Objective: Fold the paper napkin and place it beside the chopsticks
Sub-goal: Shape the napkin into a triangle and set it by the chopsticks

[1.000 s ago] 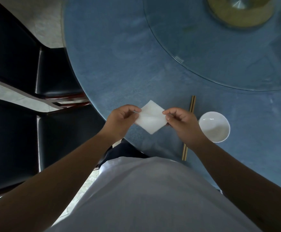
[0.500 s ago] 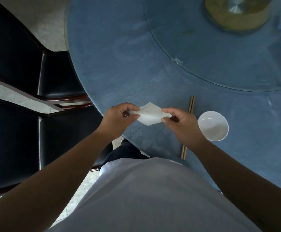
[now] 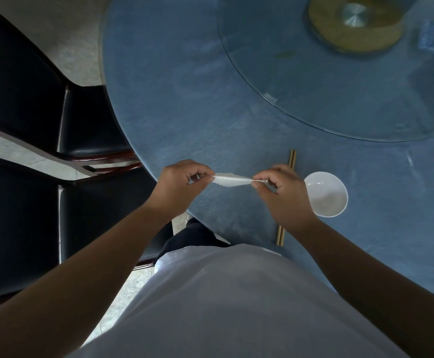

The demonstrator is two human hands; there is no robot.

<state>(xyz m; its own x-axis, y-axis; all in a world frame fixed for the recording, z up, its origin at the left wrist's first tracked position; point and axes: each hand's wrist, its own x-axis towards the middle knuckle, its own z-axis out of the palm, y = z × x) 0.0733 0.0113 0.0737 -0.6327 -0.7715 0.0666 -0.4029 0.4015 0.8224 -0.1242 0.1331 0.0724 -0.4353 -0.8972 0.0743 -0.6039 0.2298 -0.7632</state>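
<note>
Since a second ago the paper napkin [image 3: 232, 180] has gone from a flat diamond facing the camera to a thin white sliver seen nearly edge-on, its halves brought close together. Both hands pinch it above the table's near edge: the left hand [image 3: 178, 186] grips the left tip between thumb and forefinger, and the right hand [image 3: 284, 193] grips the right tip the same way (the other fingers of each are curled in loosely). Between them the napkin stretches almost level, clear of the table [image 3: 184, 112].

Under the right hand lie the chopsticks [image 3: 291, 158], a golden pair side by side, their far ends showing beyond the knuckles and their near ends showing below the wrist. Just right of them stands a white bowl [image 3: 325, 193]. Farther off, a glass turntable [image 3: 314, 86] covers the table's middle on a brass-coloured hub [image 3: 352, 24]. Left of the table stand two black chairs [image 3: 89, 125].
</note>
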